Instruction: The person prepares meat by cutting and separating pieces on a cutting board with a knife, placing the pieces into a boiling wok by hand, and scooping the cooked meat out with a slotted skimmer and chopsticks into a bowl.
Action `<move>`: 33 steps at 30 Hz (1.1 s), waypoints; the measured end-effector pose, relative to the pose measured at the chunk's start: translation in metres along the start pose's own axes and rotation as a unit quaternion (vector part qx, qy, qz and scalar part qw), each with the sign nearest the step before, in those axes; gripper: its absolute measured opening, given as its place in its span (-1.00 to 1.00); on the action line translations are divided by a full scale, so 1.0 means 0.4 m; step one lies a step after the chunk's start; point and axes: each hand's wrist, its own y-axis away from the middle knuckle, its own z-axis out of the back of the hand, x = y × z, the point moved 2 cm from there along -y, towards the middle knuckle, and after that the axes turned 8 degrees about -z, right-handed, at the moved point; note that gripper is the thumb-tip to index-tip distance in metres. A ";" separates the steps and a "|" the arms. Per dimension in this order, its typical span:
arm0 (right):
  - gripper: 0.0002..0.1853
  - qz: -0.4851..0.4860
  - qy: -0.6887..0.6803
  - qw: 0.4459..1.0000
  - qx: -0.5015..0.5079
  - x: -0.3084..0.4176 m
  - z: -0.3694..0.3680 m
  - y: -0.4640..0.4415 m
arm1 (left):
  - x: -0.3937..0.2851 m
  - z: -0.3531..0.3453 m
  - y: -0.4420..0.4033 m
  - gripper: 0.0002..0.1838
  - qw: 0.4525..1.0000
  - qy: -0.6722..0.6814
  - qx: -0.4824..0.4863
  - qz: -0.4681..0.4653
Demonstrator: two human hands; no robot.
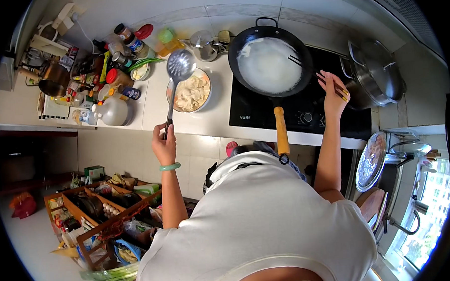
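Note:
My left hand (pixel 164 145) grips the handle of a slotted skimmer (pixel 181 65), its round perforated head raised over the back edge of a bowl. That bowl (pixel 209 97) stands on the counter, filled with a pale, battered-looking food (pixel 193 93). In my right hand (pixel 332 91) is a pair of chopsticks (pixel 309 68), pointing left across the rim of a black wok (pixel 240 78). Cloudy whitish liquid (pixel 269 65) with some foam lies in the wok. The wok rests on a black cooktop (pixel 254 109), its wooden handle (pixel 281 130) toward me.
A large steel pot (pixel 375 78) stands right of the wok. Jars, bottles and a plastic jug (pixel 114 111) crowd the counter's left side. A metal kettle (pixel 204 46) sits behind the bowl. A wooden rack (pixel 103 221) with food and eggs is low on the left.

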 end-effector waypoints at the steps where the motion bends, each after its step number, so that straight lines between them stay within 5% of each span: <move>1: -0.81 0.002 -0.008 1.000 0.001 -0.002 0.005 0.000 | -0.038 -0.015 -0.009 -0.83 0.999 0.033 0.036 -0.010; 4: -0.82 -0.008 -0.016 1.000 -0.008 -0.002 0.015 0.003 | -0.120 -0.097 -0.044 -0.81 0.985 0.069 0.111 -0.112; 9: -0.81 -0.013 -0.019 1.000 -0.022 0.004 0.041 0.017 | -0.211 -0.283 -0.105 -0.84 0.922 -0.127 0.123 -0.345; 12: -0.81 -0.015 -0.011 0.999 -0.038 0.008 0.073 0.027 | -0.212 -0.374 -0.149 -0.87 0.903 -0.169 0.155 -0.362; 20: -0.80 -0.017 -0.001 0.997 -0.081 -0.001 0.164 0.054 | -0.272 -0.444 -0.169 -0.85 0.888 -0.203 0.211 -0.353; 25: -0.76 -0.015 0.017 0.996 -0.086 -0.011 0.187 0.057 | -0.266 -0.406 -0.192 -0.80 0.901 -0.190 0.288 -0.262; 29: -0.80 -0.015 -0.002 0.996 -0.091 -0.001 0.174 0.055 | -0.242 -0.392 -0.212 -0.78 0.886 -0.151 0.320 -0.301; 33: -0.81 -0.016 -0.011 0.997 -0.080 0.010 0.159 0.054 | -0.239 -0.391 -0.213 -0.77 0.894 -0.094 0.405 -0.167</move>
